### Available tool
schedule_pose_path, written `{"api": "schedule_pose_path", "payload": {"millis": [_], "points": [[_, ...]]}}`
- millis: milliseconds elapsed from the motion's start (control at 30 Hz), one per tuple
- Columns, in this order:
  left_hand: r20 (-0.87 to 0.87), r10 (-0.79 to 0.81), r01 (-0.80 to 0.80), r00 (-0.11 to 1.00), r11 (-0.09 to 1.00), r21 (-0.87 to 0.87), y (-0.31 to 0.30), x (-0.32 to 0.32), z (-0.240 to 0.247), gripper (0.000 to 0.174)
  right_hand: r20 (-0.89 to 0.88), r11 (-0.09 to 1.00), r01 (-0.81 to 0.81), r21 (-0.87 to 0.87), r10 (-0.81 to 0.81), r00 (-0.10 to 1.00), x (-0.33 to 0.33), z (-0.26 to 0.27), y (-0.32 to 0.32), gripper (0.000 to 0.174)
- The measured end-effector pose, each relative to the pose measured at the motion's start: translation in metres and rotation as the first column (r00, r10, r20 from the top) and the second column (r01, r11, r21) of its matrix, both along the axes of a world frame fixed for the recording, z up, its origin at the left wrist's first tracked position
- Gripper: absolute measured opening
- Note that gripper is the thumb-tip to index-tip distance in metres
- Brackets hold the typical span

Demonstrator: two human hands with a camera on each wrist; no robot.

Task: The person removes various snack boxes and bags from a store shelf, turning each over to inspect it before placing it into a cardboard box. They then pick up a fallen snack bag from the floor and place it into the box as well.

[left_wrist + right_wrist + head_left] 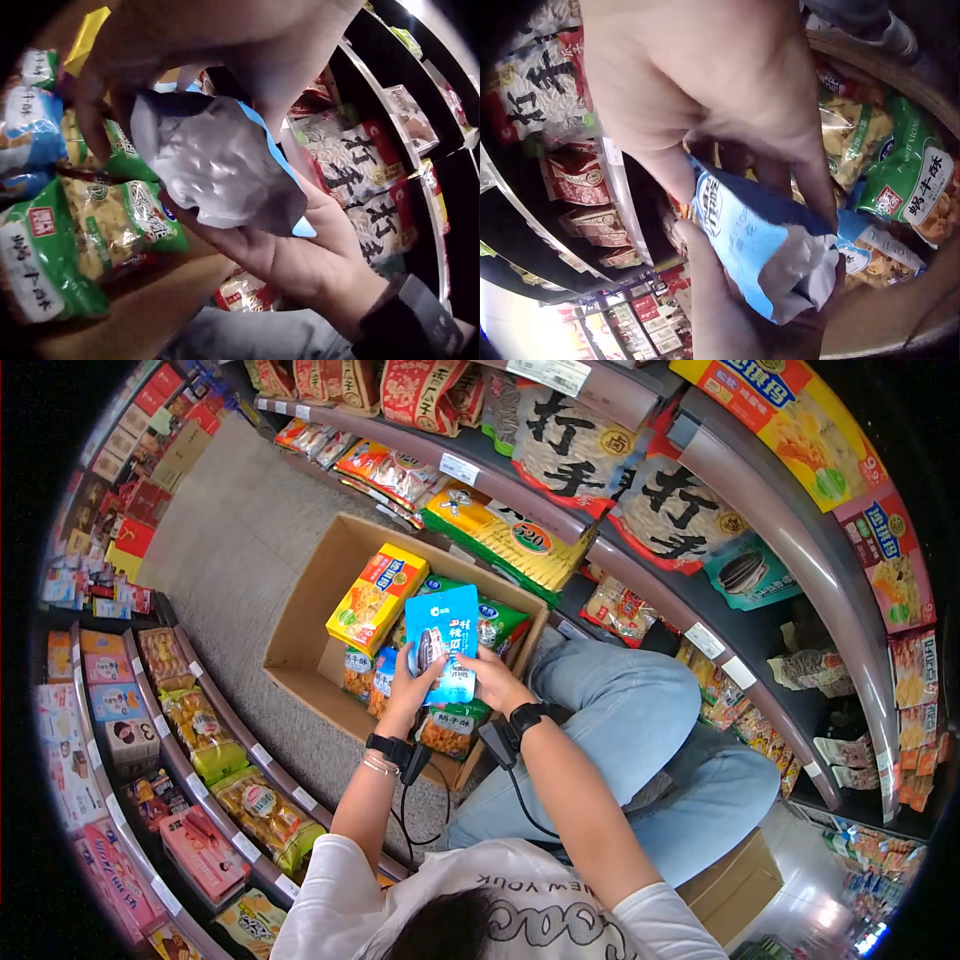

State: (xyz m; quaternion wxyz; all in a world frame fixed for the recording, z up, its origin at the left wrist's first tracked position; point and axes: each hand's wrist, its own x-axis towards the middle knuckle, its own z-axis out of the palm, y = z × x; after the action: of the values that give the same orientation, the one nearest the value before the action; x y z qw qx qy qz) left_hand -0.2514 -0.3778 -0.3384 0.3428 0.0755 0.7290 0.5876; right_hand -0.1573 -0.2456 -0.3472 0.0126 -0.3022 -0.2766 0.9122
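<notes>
Blue pouch (447, 625) in left hand (408, 690) and right hand (499, 682), apparently above carton (318, 575).

Smooth pouch (446, 630), shiny foil-like end (214, 165); matt cardboard box (322, 575)

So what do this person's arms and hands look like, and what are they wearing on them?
The left hand and right hand are bare, without gloves. White short sleeves cover the upper arms. Each wrist wears a black band with a small dark box and thin black cable. The left wrist also has a thin, pale bracelet.
</notes>
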Motion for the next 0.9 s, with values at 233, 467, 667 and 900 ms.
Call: {"api": "schedule_pose_path", "payload": {"millis": [233,467,667,900], "points": [[-0.216,-0.241,0.248,0.946,0.969,0.006,0.033,-0.019,-0.081,0.077,0.348,0.863,0.032,0.504,-0.237,0.907,-0.007,-0.111,-0.004,0.047],[-0.483,-0.424,0.362,0.766,0.906,-0.220,0.055,-0.017,-0.151,0.073,0.526,0.876,-0.257,0.407,0.005,0.851,-0.001,-0.109,0.005,0.081],[-0.581,-0.425,0.326,0.694,0.905,-0.273,0.034,-0.023,-0.191,0.060,0.597,0.840,-0.225,0.494,-0.139,0.790,-0.008,-0.078,-0.004,0.068],[-0.161,-0.372,0.318,0.914,0.905,-0.281,0.013,-0.016,-0.130,0.054,0.433,0.913,-0.015,0.408,-0.179,0.883,-0.004,-0.106,-0.006,0.066]]}}
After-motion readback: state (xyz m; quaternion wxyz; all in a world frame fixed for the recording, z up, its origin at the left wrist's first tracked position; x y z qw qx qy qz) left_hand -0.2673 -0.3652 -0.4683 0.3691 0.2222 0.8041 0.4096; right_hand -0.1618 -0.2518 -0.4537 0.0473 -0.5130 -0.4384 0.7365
